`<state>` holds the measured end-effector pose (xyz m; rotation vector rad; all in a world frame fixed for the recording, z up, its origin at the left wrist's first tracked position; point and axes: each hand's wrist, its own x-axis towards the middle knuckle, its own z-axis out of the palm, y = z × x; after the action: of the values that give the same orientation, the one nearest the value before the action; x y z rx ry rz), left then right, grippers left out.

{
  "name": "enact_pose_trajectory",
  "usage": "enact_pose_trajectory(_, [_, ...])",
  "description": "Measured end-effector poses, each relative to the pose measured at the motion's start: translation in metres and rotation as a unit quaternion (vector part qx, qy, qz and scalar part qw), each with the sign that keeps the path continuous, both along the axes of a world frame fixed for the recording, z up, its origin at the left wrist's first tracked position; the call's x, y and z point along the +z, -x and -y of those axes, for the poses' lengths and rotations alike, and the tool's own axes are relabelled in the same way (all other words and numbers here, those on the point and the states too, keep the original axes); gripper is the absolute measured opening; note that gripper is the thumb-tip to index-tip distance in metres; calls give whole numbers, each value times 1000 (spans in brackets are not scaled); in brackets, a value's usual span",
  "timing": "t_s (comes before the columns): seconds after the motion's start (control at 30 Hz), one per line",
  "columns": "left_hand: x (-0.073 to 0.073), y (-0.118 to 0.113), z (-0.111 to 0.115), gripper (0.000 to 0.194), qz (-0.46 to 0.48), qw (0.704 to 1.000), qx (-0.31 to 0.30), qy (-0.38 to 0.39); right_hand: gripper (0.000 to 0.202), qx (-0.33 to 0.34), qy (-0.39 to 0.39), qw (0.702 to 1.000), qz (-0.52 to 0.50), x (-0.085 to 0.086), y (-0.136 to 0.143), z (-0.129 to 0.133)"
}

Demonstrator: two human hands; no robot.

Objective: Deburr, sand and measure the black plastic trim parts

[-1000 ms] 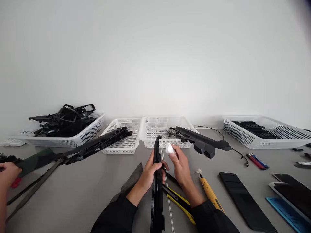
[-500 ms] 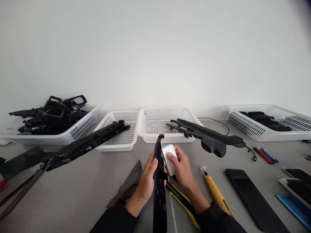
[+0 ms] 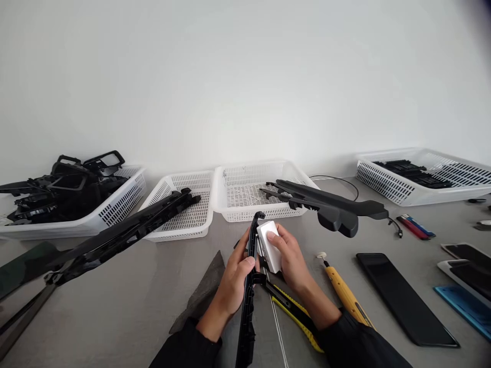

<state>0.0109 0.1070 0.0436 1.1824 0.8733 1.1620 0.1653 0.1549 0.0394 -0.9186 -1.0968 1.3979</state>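
My left hand (image 3: 232, 278) is closed around a long black plastic trim strip (image 3: 246, 312), which stands nearly upright with its hooked end at the top. My right hand (image 3: 290, 260) grips a white rectangular block (image 3: 269, 247), thumb on its face. The block is beside the strip's upper part; whether they touch I cannot tell. Beneath my hands lies a yellow and black utility knife (image 3: 297, 319), partly covered by the strip and my right wrist. A dark grey cloth-like piece (image 3: 201, 299) is on the table by my left forearm.
White baskets (image 3: 194, 231) line the wall; long black parts (image 3: 126, 230) and grey-black parts (image 3: 326, 204) rest across two of them. A basket at far left holds black frames (image 3: 72, 186). To the right lie a yellow-handled tool (image 3: 345, 296), a black phone-like slab (image 3: 406, 301) and a blue case (image 3: 466, 309).
The black strip has turned in my left hand, now showing its ribbed edge and leaning slightly. The white block has tilted and shifted a little right with my right hand. The view has shifted slightly.
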Motion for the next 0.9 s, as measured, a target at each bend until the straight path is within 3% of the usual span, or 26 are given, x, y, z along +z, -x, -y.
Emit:
enact_pose_trajectory(0.17, [2,-1,1,76,-25,999,26,-26,34,4,18,999,-38,-4,2,1])
enact_pose_trajectory(0.37, [-4,1,-1,73,-41,997,54,-39,37,78,59,995,-15,-1,3,8])
enact_pose_trajectory(0.63, [-8,0,0,76,-55,997,47,-22,39,32,51,998,-33,7,3,6])
enact_pose_trajectory(0.8, [-8,1,-2,72,-63,995,66,-31,38,97,65,993,-2,4,-2,5])
enact_pose_trajectory(0.9, [-9,1,-2,71,-64,995,67,-31,38,76,56,996,-9,3,-2,5])
